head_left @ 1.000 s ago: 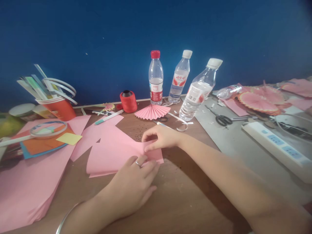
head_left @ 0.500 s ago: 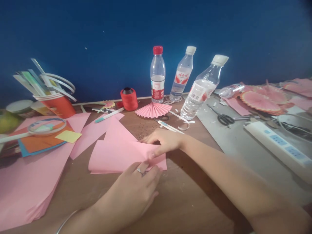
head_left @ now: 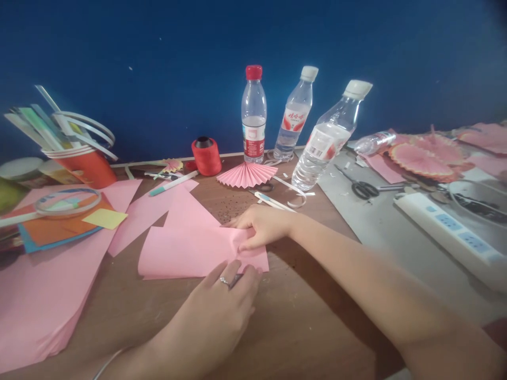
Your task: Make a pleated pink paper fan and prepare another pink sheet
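A folded sheet of pink paper (head_left: 186, 250) lies on the brown table, its left side bulging in a rounded, uncreased bend. My left hand (head_left: 222, 295), with a ring on one finger, has its bent fingers on the paper's near edge and holds it down. Across the sheet reaches my right hand (head_left: 261, 227), its thumb on top of the paper and its fingers at the far side, pinching the fold. The left fingertips are partly hidden. Behind the right hand rest a white-and-teal craft knife (head_left: 273, 201) and a pleated pink paper fan (head_left: 247, 175).
A red thread spool (head_left: 206, 157) and three water bottles, one red-capped (head_left: 254, 132), stand along the blue wall. Left are a stack of pink sheets (head_left: 43, 301), a tape roll (head_left: 68, 203) and a red cup (head_left: 85, 166). Right lie scissors (head_left: 364, 189) and a power strip (head_left: 451, 232).
My right thumb has drawn back from beside the left fingers and now presses higher on the paper. The left hand stays at the near edge. The whole view has shifted slightly.
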Action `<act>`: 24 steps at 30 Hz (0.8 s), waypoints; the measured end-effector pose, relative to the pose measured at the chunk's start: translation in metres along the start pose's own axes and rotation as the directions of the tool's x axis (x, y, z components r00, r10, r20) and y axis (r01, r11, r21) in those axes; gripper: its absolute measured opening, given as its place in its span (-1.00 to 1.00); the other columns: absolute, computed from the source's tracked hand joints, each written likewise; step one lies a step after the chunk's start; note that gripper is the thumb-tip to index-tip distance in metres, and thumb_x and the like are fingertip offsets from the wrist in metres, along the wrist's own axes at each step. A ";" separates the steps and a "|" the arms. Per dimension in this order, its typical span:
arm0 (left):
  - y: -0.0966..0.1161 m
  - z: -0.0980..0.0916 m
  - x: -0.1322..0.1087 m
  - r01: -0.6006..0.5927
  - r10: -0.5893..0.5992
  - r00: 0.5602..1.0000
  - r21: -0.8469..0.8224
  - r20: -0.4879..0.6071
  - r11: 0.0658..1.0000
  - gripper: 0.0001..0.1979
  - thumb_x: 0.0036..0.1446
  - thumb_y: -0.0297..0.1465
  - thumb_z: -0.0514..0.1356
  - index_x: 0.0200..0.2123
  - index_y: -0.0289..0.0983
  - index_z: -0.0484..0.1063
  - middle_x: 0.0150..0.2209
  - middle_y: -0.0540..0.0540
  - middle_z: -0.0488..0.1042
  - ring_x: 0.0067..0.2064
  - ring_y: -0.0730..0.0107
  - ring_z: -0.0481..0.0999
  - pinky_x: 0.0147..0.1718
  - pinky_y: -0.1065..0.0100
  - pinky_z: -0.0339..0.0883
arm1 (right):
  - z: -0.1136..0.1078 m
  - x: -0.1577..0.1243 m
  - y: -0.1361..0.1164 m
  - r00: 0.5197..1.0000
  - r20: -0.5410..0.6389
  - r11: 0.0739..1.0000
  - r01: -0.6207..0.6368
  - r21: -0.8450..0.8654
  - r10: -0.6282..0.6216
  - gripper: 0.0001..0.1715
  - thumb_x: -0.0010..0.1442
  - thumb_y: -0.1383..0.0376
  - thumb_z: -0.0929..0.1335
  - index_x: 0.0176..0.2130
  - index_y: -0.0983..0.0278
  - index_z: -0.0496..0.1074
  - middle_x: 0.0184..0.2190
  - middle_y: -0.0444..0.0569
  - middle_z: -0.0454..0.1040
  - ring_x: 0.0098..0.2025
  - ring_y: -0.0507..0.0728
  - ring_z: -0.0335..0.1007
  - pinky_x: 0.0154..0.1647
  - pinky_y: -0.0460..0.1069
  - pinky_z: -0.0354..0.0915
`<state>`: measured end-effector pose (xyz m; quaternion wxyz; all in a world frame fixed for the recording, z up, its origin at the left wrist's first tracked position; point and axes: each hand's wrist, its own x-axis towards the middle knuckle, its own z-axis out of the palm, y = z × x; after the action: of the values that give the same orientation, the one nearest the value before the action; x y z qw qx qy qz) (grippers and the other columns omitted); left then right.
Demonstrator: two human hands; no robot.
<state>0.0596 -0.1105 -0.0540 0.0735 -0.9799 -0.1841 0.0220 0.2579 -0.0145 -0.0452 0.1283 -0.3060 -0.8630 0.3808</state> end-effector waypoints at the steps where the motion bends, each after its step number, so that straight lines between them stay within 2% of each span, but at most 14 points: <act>1: 0.000 0.000 0.000 0.002 -0.002 1.000 -0.004 -0.004 1.000 -0.60 0.29 -0.37 -0.09 0.12 -0.39 0.23 0.05 -0.19 0.35 0.01 0.01 0.28 -0.10 0.06 0.26 | 0.000 0.000 0.001 1.000 0.008 1.000 0.013 0.009 -0.013 -0.91 -0.03 0.32 0.42 -0.43 0.31 0.52 -0.04 -0.01 0.48 0.04 0.17 0.36 -0.07 -0.11 0.20; 6: -0.002 -0.001 0.002 0.028 -0.028 1.000 -0.055 0.007 0.998 -0.56 0.28 -0.33 -0.09 0.17 -0.35 0.16 0.05 -0.15 0.35 0.00 0.05 0.28 -0.12 0.08 0.25 | 0.000 0.000 0.005 0.998 0.039 0.998 0.042 0.042 -0.043 -0.75 -0.02 0.29 0.42 -0.26 0.30 0.53 0.00 -0.03 0.45 0.01 0.15 0.37 -0.06 -0.10 0.21; 8: -0.004 -0.003 0.003 0.036 -0.034 0.999 -0.078 0.031 0.996 -0.54 0.27 -0.31 -0.09 0.20 -0.31 0.12 0.05 -0.14 0.35 0.01 0.02 0.28 -0.14 0.07 0.25 | 0.000 -0.001 0.006 0.999 0.022 0.999 0.034 0.018 -0.035 -0.62 -0.04 0.27 0.43 -0.15 0.26 0.49 -0.01 -0.05 0.45 0.02 0.16 0.35 -0.03 -0.08 0.20; 13: -0.006 -0.010 0.008 0.066 -0.050 0.993 -0.155 0.106 0.986 -0.54 0.24 -0.30 -0.05 0.19 -0.21 0.12 0.02 -0.11 0.35 -0.01 -0.01 0.28 -0.14 0.00 0.25 | 0.000 -0.002 0.003 0.999 -0.018 0.999 0.028 0.045 -0.027 -0.18 -0.10 0.35 0.44 0.15 0.19 0.21 0.11 -0.05 0.33 0.09 0.14 0.28 0.05 -0.06 0.16; 17: -0.009 -0.017 0.012 0.106 -0.080 0.989 -0.222 0.121 0.969 -0.57 0.20 -0.29 0.01 0.15 -0.11 0.16 0.00 -0.07 0.35 0.00 -0.02 0.27 -0.12 -0.03 0.24 | -0.001 -0.002 -0.001 0.999 -0.002 0.999 0.045 0.009 -0.045 -0.17 -0.08 0.38 0.42 0.17 0.10 0.19 0.15 -0.12 0.29 0.09 0.15 0.27 0.06 -0.03 0.15; 19: -0.013 -0.018 0.011 0.087 -0.061 0.992 -0.239 0.114 0.967 -0.58 0.20 -0.29 0.03 0.14 -0.12 0.17 -0.01 -0.08 0.36 0.00 0.00 0.28 -0.12 -0.02 0.26 | -0.001 -0.002 -0.003 0.999 0.009 0.999 0.047 -0.008 -0.047 -0.19 -0.06 0.37 0.41 0.17 0.08 0.20 0.15 -0.14 0.28 0.08 0.16 0.28 0.07 -0.02 0.13; 24: -0.026 -0.014 0.002 0.009 0.011 0.995 -0.211 0.095 0.977 -0.59 0.10 -0.62 0.01 0.03 -0.31 0.29 -0.08 -0.14 0.42 -0.10 0.20 0.38 -0.15 0.17 0.32 | -0.002 -0.002 -0.003 0.998 0.027 0.998 0.050 -0.023 -0.049 -0.22 -0.03 0.33 0.41 0.17 0.09 0.20 0.15 -0.14 0.29 0.08 0.16 0.27 0.06 -0.02 0.13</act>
<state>0.0531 -0.0882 -0.0364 -0.0398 -0.9801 -0.1881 0.0490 0.2589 -0.0162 -0.0414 0.1226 -0.2808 -0.8765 0.3713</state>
